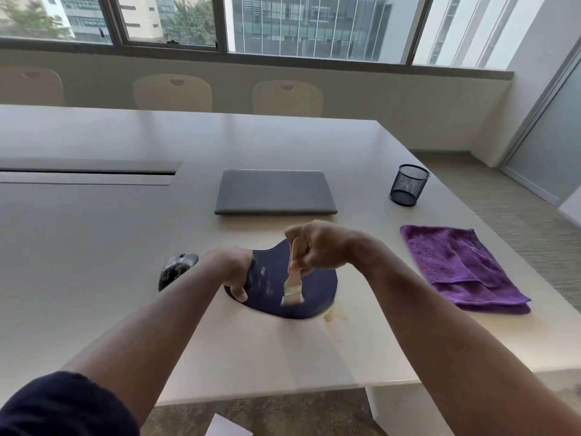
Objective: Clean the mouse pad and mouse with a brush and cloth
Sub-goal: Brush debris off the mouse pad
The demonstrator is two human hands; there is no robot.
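Forearms reach out from me over the pale surface (94,234). My right hand (317,247) grips a wooden brush (294,286), bristles down on the dark mouse pad (311,294). My left hand (234,270) curls over the pad's left edge, holding it. Just left sits the mouse (176,269), specked with debris. To the right lies a folded purple cloth (462,269). Farther off: a closed laptop (273,191) and mesh pen cup (408,184).
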